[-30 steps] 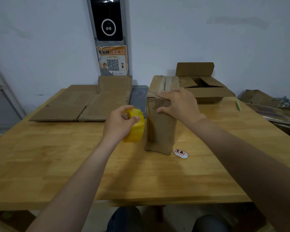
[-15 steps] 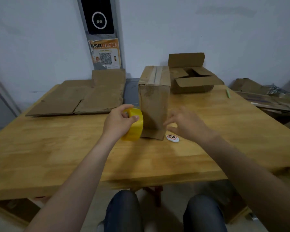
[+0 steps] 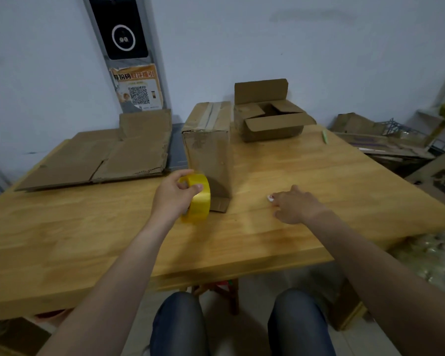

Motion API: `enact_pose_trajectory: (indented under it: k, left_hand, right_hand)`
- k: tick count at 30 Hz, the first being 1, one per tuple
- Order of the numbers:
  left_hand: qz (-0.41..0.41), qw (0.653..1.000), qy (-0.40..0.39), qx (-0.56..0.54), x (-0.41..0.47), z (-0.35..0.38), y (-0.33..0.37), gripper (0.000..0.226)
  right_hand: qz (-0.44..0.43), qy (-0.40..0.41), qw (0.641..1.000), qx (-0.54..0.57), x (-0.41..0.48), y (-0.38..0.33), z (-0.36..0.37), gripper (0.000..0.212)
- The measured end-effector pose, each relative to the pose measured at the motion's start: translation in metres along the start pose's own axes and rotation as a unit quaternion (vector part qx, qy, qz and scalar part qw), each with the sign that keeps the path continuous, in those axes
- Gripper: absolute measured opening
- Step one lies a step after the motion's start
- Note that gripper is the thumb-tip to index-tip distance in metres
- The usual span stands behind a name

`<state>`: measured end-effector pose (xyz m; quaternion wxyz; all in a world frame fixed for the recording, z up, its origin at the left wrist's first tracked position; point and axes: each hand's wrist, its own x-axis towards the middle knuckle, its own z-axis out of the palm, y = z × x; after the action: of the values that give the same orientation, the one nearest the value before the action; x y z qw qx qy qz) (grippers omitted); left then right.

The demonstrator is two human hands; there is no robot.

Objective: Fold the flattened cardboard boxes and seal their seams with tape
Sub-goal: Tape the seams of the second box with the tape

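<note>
Head view. The wooden bench (image 3: 88, 240) carries flattened cardboard boxes (image 3: 100, 155) lying flat at far left. At centre a tall folded box (image 3: 208, 150) stands upright, with a tape strip along its top seam. Behind it to the right sits an open box (image 3: 270, 119), one flap raised. A green pen (image 3: 325, 136) lies near the far right edge. A loose cardboard heap (image 3: 370, 140) lies off the bench, right.

Your left hand (image 3: 172, 199) is curled round the yellow tape roll (image 3: 198, 199), thumb on its rim. The roll is just beside the folded box's near left corner and hides part of it.

Your right hand (image 3: 293, 206) is low over the bench, apart from the box, covering most of a small white object (image 3: 269, 198). It is blurred, so pinching or only touching cannot be told.
</note>
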<state>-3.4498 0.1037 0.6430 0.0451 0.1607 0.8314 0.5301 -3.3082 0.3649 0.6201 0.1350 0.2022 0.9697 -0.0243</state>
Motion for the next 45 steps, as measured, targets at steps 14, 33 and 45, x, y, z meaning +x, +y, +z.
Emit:
enact_pose_trajectory:
  k: [14,33,45]
  left_hand:
    - [0.062,0.991,0.093,0.074,0.053,-0.043,0.020,0.042]
    - [0.077,0.993,0.029,-0.083,0.076,-0.031,0.050,0.043]
    - [0.078,0.996,-0.007,-0.040,0.000,-0.056,0.054,0.041]
  right_hand:
    - [-0.145,0.294,0.922,0.207,0.012,-0.075,-0.108,0.068]
    - [-0.118,0.284,0.910,0.277,0.034,-0.103,-0.121,0.048]
    - [-0.123,0.284,0.923,0.229,-0.039,-0.114,-0.105,0.047]
